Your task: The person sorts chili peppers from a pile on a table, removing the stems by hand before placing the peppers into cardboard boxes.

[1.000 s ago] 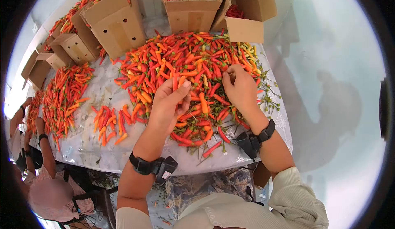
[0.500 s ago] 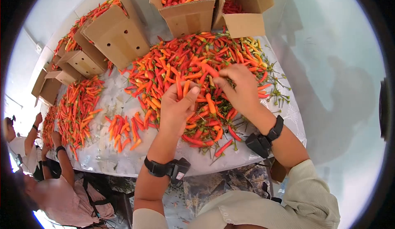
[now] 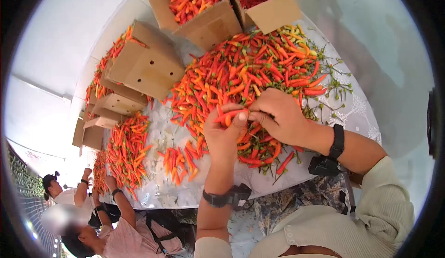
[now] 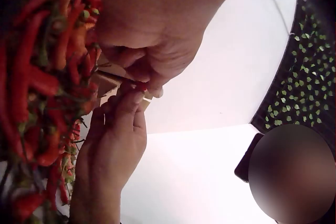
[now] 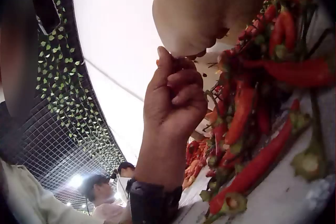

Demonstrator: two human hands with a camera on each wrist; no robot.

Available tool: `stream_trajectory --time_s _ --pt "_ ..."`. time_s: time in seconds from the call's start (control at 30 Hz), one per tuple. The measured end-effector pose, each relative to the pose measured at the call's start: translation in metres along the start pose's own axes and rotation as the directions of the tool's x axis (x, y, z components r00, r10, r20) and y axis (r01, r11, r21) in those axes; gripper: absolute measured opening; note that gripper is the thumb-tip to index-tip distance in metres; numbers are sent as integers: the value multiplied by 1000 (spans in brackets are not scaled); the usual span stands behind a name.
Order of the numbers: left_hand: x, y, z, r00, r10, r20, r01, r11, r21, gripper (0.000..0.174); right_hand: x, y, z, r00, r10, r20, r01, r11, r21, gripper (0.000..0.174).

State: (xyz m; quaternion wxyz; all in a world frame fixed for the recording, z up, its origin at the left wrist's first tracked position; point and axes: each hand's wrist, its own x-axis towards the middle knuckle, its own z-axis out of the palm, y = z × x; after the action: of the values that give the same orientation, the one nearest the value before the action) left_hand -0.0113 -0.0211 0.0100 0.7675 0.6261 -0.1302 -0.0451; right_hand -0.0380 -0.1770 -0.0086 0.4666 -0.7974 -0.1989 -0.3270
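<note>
My left hand [image 3: 222, 135] holds a few chili peppers, and a red chili pepper [image 3: 228, 116] lies across its fingers with the thumb on it. At that pepper's end, the thumb and forefinger of my right hand [image 3: 282, 116] pinch close against the left thumb. In the left wrist view a thin dark stem [image 4: 111, 75] and a bit of red show between the two hands; most of the pepper is hidden by fingers. Both hands are over a large heap of red and orange chili peppers [image 3: 250, 68], many with green stems.
Cardboard boxes of chilies stand at the back, one [image 3: 211, 26] behind the heap and another [image 3: 148, 66] further left. Loose green stems [image 3: 338, 86] lie along the right side. A smaller chili pile [image 3: 178, 163] and a longer one [image 3: 127, 151] lie left. Other people [image 3: 125, 235] sit at the left.
The head view has swung left and tilted. My right hand lifted a chili from the heap and brought it to the left hand; the two hands now meet at a red chili pepper.
</note>
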Motion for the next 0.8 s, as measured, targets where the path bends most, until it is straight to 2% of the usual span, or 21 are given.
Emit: stream_trajectory --time_s 0.17,0.3,0.4,0.6,0.7,0.73,0.8 --pt "-1 -4 -6 987 -29 159 45 994 -99 18 0 -1 -5 993 -114 27 113 993 41 10" --pt "1 -6 -8 974 -75 215 111 981 -161 22 -1 -3 -9 977 -207 48 209 977 -39 8" --pt "1 -7 -8 960 -54 273 123 963 -241 22 0 -3 -11 968 -242 62 245 968 -49 7" --pt "4 -6 -14 943 -103 318 187 951 -245 23 3 -7 -11 960 -270 79 274 961 -40 10" --pt "1 -2 -8 958 -120 260 173 965 -195 24 0 -6 -10 958 -272 89 277 959 -56 11" --pt "4 -7 -14 942 -104 319 179 960 -215 25 0 -5 -9 957 -278 89 284 957 -64 12" --pt "4 -10 -16 934 -106 340 192 954 -231 24 1 -5 -9 952 -292 94 299 952 -65 12"
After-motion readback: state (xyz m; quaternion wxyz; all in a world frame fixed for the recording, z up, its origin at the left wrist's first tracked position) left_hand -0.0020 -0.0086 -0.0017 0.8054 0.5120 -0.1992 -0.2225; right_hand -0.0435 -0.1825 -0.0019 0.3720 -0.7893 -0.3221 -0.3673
